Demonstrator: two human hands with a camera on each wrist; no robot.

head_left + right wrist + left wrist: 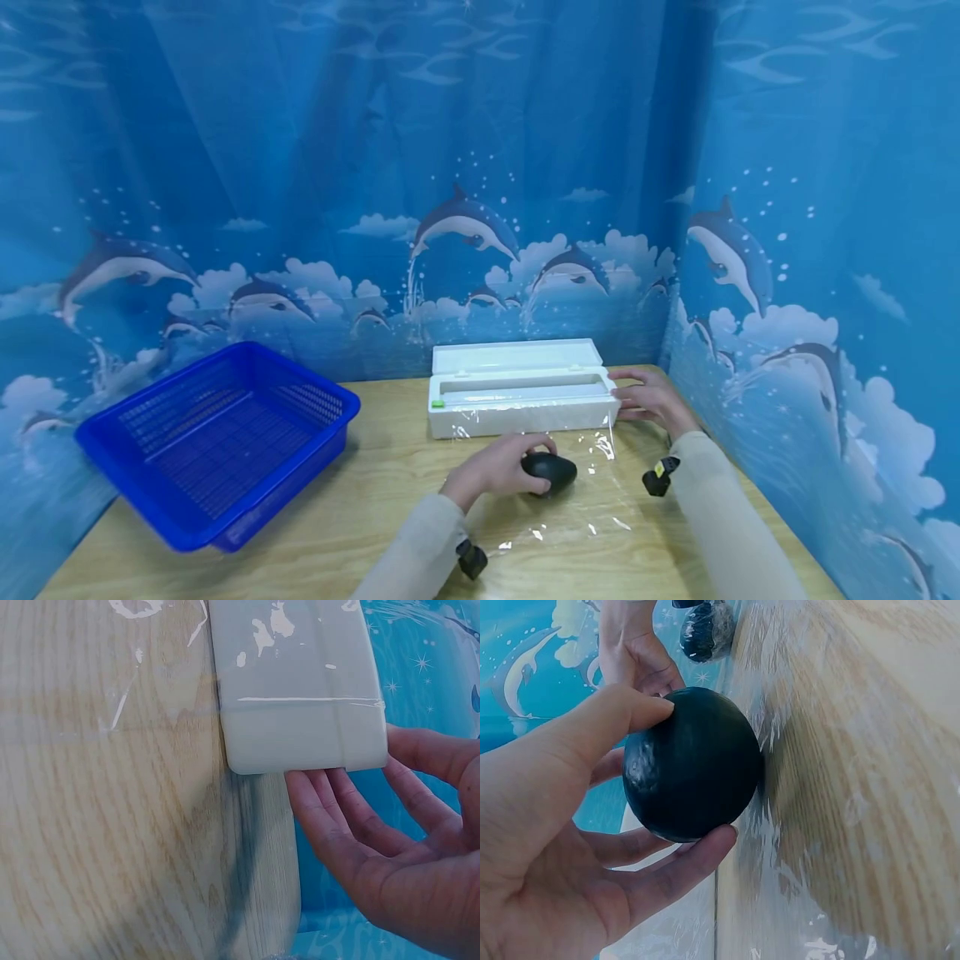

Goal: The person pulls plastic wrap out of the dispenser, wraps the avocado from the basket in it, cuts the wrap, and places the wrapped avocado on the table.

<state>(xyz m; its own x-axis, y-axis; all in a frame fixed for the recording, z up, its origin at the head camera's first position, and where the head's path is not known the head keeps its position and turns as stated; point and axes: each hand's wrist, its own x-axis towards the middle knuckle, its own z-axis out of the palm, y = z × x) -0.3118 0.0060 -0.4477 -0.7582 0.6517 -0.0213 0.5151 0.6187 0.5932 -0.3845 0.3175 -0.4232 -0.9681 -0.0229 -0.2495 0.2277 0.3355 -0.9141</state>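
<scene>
A dark green, smooth, avocado-shaped object point(550, 473) rests on clear cling film point(604, 447) spread over the table. Its narrower end points right in the head view. My left hand point(504, 468) holds its wide end, thumb point(641, 711) on one side and fingers on the other. The film runs from a white cling film dispenser point(525, 419), whose lid point(517, 357) is raised and whose front edge carries a green slider point(438, 404). My right hand point(651, 398) grips the dispenser's right end, with fingertips point(298, 782) against the end face.
A blue plastic basket point(288, 492) stands on the wooden table point(360, 517) to the left. Dolphin-printed curtains point(337, 208) close off the back and the right side. In the left wrist view, a dark rounded shape point(705, 634) shows beyond; I cannot tell what it is.
</scene>
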